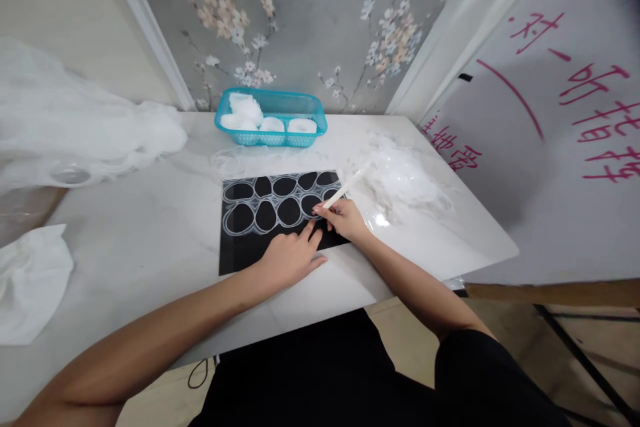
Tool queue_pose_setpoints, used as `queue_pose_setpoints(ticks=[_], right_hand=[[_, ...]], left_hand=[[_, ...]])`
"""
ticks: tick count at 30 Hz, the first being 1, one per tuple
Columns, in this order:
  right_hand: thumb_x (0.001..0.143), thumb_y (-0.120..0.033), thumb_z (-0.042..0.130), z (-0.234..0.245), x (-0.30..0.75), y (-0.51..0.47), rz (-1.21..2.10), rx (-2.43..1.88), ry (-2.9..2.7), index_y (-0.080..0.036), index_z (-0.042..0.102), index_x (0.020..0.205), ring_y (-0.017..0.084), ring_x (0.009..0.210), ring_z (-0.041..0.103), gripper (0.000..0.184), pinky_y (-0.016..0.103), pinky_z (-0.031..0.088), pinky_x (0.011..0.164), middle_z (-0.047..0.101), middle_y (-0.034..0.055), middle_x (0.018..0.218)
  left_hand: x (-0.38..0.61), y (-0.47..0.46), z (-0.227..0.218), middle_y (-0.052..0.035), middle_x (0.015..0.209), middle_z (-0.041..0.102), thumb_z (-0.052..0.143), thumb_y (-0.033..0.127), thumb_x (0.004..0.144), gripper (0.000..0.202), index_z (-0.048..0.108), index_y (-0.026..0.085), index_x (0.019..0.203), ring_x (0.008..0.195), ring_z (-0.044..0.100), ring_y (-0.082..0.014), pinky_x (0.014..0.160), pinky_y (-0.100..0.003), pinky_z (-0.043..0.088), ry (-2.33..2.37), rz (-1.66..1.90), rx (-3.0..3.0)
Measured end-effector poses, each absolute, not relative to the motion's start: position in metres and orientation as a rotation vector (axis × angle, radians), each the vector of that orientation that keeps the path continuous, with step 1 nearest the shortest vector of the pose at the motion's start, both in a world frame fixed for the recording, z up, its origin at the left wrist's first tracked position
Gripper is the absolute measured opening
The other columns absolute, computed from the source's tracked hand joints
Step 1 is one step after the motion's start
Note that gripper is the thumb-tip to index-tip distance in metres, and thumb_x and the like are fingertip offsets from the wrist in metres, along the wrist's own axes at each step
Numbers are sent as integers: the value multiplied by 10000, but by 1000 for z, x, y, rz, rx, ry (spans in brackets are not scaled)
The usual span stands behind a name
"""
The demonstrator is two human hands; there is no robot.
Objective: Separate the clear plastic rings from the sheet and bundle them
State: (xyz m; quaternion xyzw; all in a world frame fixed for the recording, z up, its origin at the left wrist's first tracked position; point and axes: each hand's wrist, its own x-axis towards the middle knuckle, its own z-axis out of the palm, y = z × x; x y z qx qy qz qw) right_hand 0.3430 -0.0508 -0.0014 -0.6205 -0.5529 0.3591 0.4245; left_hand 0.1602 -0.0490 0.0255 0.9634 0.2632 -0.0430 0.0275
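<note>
A black mat (235, 257) lies on the white marble table (150, 240), carrying several oval loops of thin white thread (273, 203) in two rows. My left hand (290, 255) rests flat on the mat's lower right part, fingers stretched out toward the loops. My right hand (345, 219) is closed in a pinch round a thin white stick (345, 189), whose lower end meets the loops at the mat's right edge. The two hands almost touch.
A turquoise plastic basket (271, 138) with white rolls stands at the back by the flowered wall. White mesh fabric (75, 127) is heaped at left, a white cloth (30, 280) at near left, filmy white material (400, 177) at right. A white board with red writing (565, 113) leans at right.
</note>
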Motion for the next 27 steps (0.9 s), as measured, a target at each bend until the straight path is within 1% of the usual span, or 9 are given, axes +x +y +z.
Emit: queue_pose_setpoints(ticks=[3, 8, 11, 15, 17, 19, 22, 24, 27], right_hand=[[809, -433, 606, -1, 342, -51, 879, -1572, -1409, -173, 716, 826, 111, 397, 520, 284, 231, 402, 452, 595, -17, 481], [826, -380, 601, -1, 340, -50, 807, -1638, -1470, -162, 721, 839, 105, 384, 519, 250, 219, 408, 458, 546, -39, 441], [842, -342, 589, 0, 339, -51, 757, -1665, -1521, -164, 722, 840, 99, 390, 531, 223, 214, 428, 473, 589, -31, 487], [856, -306, 583, 1, 337, -52, 710, -1686, -1575, -169, 723, 841, 101, 431, 575, 197, 226, 481, 539, 699, 3, 657], [859, -290, 585, 1, 337, -53, 662, -1701, -1612, -181, 727, 849, 121, 505, 628, 179, 246, 515, 614, 736, 16, 771], [866, -268, 579, 0, 337, -54, 587, -1691, -1665, -198, 732, 853, 159, 664, 690, 169, 272, 535, 720, 749, 24, 888], [884, -222, 543, -5, 337, -57, 456, -1645, -1804, -215, 740, 862, 198, 910, 696, 199, 300, 525, 854, 743, 28, 991], [899, -191, 501, -9, 338, -59, 378, -1614, -1906, -219, 740, 902, 193, 964, 685, 241, 294, 518, 882, 737, 30, 1018], [884, -155, 500, -13, 341, -57, 309, -1599, -2034, -217, 719, 999, 189, 951, 690, 255, 284, 523, 870, 726, 34, 1063]], left_hand=[[160, -49, 25, -210, 1450, 376, 369, 521, 922, 574, 426, 144, 1351, 828, 668, -284, 605, -351, 472, 816, -135, 2977], [160, -48, 27, -193, 1447, 392, 382, 539, 911, 574, 443, 153, 1330, 820, 675, -275, 610, -347, 486, 856, -145, 2965], [160, -46, 28, -168, 1460, 384, 394, 541, 905, 565, 447, 163, 1321, 830, 677, -269, 623, -354, 504, 860, -143, 2961], [161, -44, 27, -144, 1465, 385, 396, 538, 907, 558, 438, 173, 1326, 856, 677, -274, 641, -374, 523, 863, -125, 2954], [161, -43, 27, -127, 1453, 409, 396, 540, 904, 556, 444, 173, 1319, 849, 678, -286, 633, -391, 527, 875, -110, 2942], [161, -41, 26, -117, 1429, 444, 414, 542, 895, 542, 464, 174, 1290, 837, 679, -290, 634, -400, 528, 888, -90, 2910], [161, -36, 27, -115, 1362, 515, 470, 524, 873, 509, 492, 172, 1239, 877, 674, -291, 677, -395, 526, 899, -55, 2825], [161, -33, 28, -110, 1268, 589, 507, 504, 856, 501, 491, 174, 1232, 914, 668, -295, 703, -388, 521, 899, -43, 2766], [159, -30, 30, -108, 1128, 655, 547, 495, 832, 533, 473, 176, 1252, 926, 666, -299, 736, -383, 511, 900, -43, 2708]])
